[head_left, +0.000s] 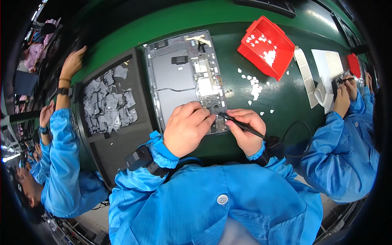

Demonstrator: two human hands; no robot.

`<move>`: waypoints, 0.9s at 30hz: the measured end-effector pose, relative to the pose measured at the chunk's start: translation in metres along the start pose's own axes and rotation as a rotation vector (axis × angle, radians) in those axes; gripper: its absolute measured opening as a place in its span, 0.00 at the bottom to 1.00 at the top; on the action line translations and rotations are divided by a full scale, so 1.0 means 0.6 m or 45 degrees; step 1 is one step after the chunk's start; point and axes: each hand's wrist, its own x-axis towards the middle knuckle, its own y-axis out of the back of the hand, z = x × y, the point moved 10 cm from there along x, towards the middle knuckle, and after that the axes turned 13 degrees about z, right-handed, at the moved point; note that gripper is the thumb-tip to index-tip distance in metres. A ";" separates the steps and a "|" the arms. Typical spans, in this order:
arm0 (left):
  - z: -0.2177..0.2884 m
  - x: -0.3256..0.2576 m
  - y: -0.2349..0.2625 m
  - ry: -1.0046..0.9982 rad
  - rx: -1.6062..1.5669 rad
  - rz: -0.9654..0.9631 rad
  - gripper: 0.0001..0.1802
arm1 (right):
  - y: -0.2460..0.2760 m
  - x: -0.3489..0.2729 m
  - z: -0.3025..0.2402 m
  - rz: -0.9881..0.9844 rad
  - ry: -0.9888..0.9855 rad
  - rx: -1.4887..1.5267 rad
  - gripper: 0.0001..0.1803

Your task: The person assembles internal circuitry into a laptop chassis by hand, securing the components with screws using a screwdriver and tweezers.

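An opened grey laptop chassis lies on the green bench, its circuit boards showing along the right side. My left hand rests curled on the chassis's near edge, fingers pressing beside the lower board. My right hand grips black tweezers, whose tips point left to the near board, close to my left fingertips. Both wrists wear black bands over blue sleeves.
A black tray holding several grey foil pieces sits to the left. A red bin with small white bits stands back right, more bits scattered on the bench. Co-workers in blue sit on either side, one's hand at left, another's at right.
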 end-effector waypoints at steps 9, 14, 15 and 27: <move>0.001 -0.002 -0.024 -0.047 0.067 -0.042 0.16 | -0.006 0.013 -0.016 -0.020 0.101 -0.122 0.13; 0.003 -0.001 -0.026 -0.029 0.057 -0.030 0.15 | -0.011 0.012 -0.025 -0.062 0.186 -0.155 0.12; 0.003 -0.001 -0.026 -0.022 0.058 -0.029 0.15 | -0.010 0.011 -0.023 -0.060 0.184 -0.158 0.12; 0.000 -0.001 -0.025 -0.022 -0.037 -0.020 0.16 | -0.028 0.004 -0.047 -0.142 0.418 -0.224 0.11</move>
